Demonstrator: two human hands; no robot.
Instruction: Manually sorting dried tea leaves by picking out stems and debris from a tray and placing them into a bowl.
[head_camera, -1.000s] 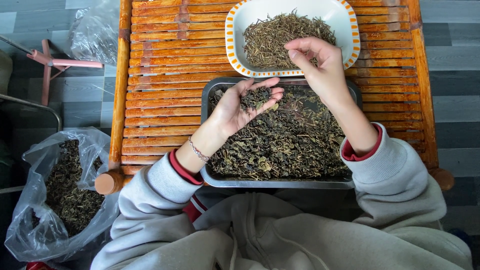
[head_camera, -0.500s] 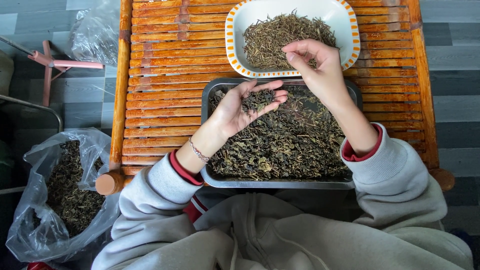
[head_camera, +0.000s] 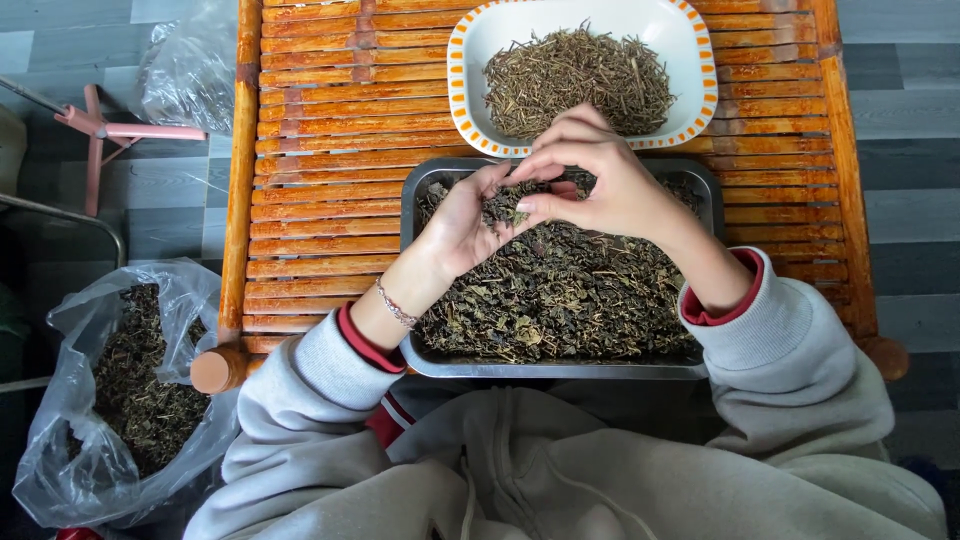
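My left hand (head_camera: 462, 225) is cupped palm-up over the metal tray (head_camera: 412, 195) and holds a small heap of dark dried leaves (head_camera: 503, 203). My right hand (head_camera: 600, 180) has come down beside it, fingers curled, its fingertips in that heap. The tray is full of dark dried leaves and stems (head_camera: 560, 290). Behind it stands a white dish with an orange rim (head_camera: 462, 90) holding a pile of thin brownish stems (head_camera: 580, 80).
Both containers rest on a slatted wooden table (head_camera: 320, 150). A clear plastic bag of dried leaves (head_camera: 130, 390) lies on the floor at the left. Another clear bag (head_camera: 190, 65) and a pink metal frame (head_camera: 100, 125) are further back left.
My right hand has moved from above the white dish down and left to my left palm, fingertips now in the leaves there. My left hand has stayed almost still.
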